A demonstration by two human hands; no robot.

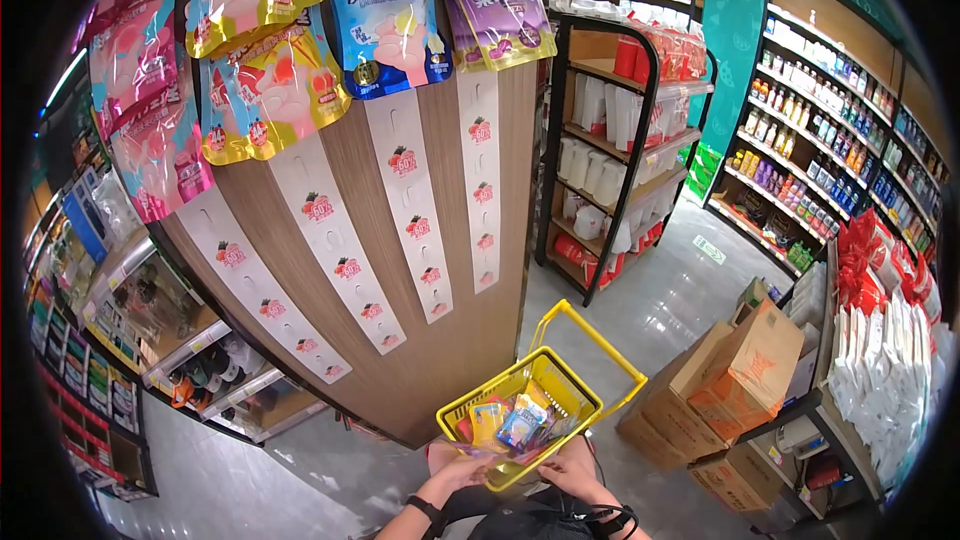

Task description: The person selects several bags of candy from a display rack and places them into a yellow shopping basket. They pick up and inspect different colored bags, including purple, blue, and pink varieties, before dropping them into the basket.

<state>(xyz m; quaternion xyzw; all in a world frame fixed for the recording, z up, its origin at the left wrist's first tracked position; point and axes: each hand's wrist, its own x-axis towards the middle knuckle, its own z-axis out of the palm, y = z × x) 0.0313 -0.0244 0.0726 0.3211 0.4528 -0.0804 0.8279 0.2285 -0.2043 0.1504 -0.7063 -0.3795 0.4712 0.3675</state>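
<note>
A yellow shopping basket [568,387] sits low in front of me, close to my knees, its handle [612,355] tipped toward the far right. Inside lie several colourful snack packets, among them a blue-and-white packet [522,422] and a yellow packet [487,424]. At the basket's near left edge is my left hand [458,472], its fingers curled by a purplish packet edge; what they grip is partly hidden. My right hand [570,468] is closed at the near right rim. Both wrists wear dark bands.
Candy bags [270,90] hang on a wooden display panel [440,360] with white hook strips. Cardboard boxes [745,370] stand on the floor to the right, beside a shelf of white bags [880,370]. A black rack [610,140] stands behind, with bottle shelves [820,140] farther back.
</note>
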